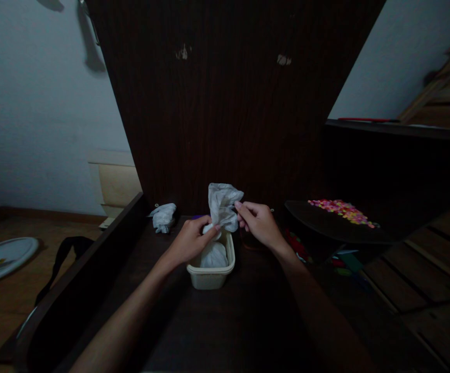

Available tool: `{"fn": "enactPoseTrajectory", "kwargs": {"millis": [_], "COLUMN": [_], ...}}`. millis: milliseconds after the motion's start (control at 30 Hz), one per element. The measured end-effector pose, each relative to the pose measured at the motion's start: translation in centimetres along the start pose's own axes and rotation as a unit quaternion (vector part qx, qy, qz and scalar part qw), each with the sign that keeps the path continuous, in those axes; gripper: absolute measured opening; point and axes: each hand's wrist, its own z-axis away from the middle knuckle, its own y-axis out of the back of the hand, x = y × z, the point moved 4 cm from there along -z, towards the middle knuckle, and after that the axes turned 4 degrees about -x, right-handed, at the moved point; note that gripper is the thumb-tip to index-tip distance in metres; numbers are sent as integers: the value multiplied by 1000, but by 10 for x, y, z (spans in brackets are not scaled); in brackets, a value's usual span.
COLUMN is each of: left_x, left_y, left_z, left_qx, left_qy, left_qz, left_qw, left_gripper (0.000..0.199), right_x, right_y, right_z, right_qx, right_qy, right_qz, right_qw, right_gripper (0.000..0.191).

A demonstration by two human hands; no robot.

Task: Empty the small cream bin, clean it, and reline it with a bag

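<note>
A crumpled, translucent white plastic bag is held up between my two hands. My left hand pinches its lower left part above the container. On the bag's right edge, the thumb and fingers of my right hand are closed. Below them stands a beige rectangular container with a rounded white bundle inside. Whether this bundle joins the bag in my hands, I cannot tell. Another crumpled white bag lies to the left on the dark tabletop, apart from both hands.
A dark wooden panel rises behind the container. Along the left runs a raised wooden edge. To the right, a dark curved shelf bears a pile of pink and yellow bits. A white round lid lies at floor level.
</note>
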Motion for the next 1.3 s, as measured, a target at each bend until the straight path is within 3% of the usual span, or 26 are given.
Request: {"fn": "enactPoseTrajectory", "kwargs": {"millis": [100,167,300,400,567,700,867,1300], "left_x": [0,1,4,5,10,13,14,11], "left_y": [-2,-4,-12,-19,-21,-18,-14,-6], "left_z": [-2,-2,-2,-1,0,1,3,5], "left_qx": [16,21,1,-40,-64,-61,-53,-72], "left_qy": [-13,-25,-36,-46,-48,-42,-46,-42], "left_qz": [-12,-16,-84,-129,-151,-154,-127,-99], "left_qw": [1000,999,996,990,985,985,989,992], "left_gripper": [35,32,23,16,22,20,25,19], "right_x": [-2,-6,-8,-4,12,24,17,5], "right_y": [-13,-17,-17,-19,-21,-23,-16,-8], "right_z": [6,9,9,7,-2,-10,-15,-19], "right_qx": [-132,-156,-59,-22,32,41,85,104], "right_qy": [-20,-4,11,14,10,-30,-31,-10], "right_qz": [-19,22,96,99,21,-100,-182,-204], "right_qw": [991,988,994,995,999,994,979,973], "right_gripper": [58,55,35,41,25,27,38,37]}}
